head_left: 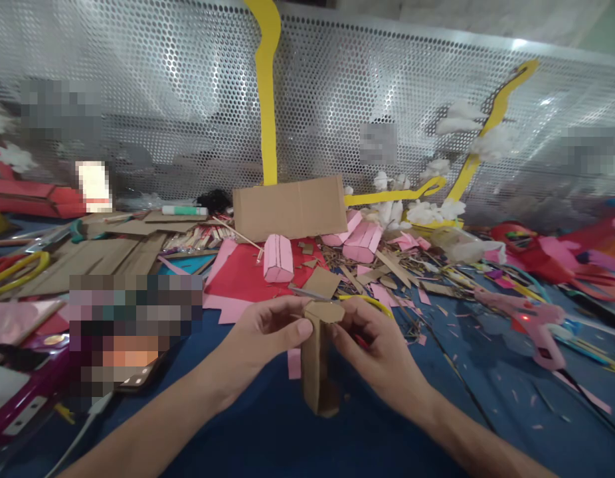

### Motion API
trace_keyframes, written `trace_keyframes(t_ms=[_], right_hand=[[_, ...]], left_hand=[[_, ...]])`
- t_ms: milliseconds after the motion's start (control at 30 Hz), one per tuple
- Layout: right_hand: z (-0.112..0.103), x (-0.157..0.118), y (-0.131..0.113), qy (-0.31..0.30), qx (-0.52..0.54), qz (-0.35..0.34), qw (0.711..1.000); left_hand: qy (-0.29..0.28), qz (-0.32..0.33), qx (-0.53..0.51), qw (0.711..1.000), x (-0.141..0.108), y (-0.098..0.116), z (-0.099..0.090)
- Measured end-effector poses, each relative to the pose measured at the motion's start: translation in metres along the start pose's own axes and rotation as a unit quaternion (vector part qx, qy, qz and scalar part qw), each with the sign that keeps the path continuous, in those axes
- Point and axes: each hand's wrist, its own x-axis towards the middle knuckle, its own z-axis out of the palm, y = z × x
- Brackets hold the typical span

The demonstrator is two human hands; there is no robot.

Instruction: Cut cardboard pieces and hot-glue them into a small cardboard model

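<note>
Near the table's front middle I hold a small folded cardboard piece (312,365), upright and open along its right side, with a flat flap on top. My left hand (275,332) pinches its upper left edge between thumb and fingers. On the other side, my right hand (372,332) has its fingers closed at the upper right edge, beneath the flap. Just behind both hands is a thin grey blade (310,293); whether my hand touches it cannot be made out. Beyond the hands, a pink paper block (278,259) with dark edges rests on red paper (238,275).
A pink glue gun (536,325) with a red light lies at the right, its cord trailing forward. Cardboard strips (95,262) and a glue stick (184,210) are at the left. A cardboard box (290,209) with a yellow strip stands before the perforated metal panel (322,86).
</note>
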Motion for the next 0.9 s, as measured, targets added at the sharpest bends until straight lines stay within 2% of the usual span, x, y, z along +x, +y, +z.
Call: trace_keyframes(t_ms=[100,167,333,500,900], right_hand=[[0.001,-0.002,-0.001,0.093,-0.033,-0.073,0.992],[0.001,-0.003,-0.002,0.133,-0.08,-0.134,0.979],[-0.004,-0.003,-0.009,0.129,-0.193,-0.231,0.945],[-0.003,-0.001,-0.013,0.137,-0.209,-0.255,0.934],[-0.003,0.0,-0.014,0.134,-0.208,-0.278,0.928]], left_hand=[[0.026,-0.012,0.02,0.999,0.0,0.001,0.001],[0.035,-0.026,0.033,0.999,-0.001,0.002,0.002],[0.02,-0.05,0.047,0.997,-0.002,0.004,0.008],[0.015,-0.075,0.049,0.996,-0.003,0.004,0.011],[0.014,-0.058,0.044,0.997,-0.002,0.001,0.008]])
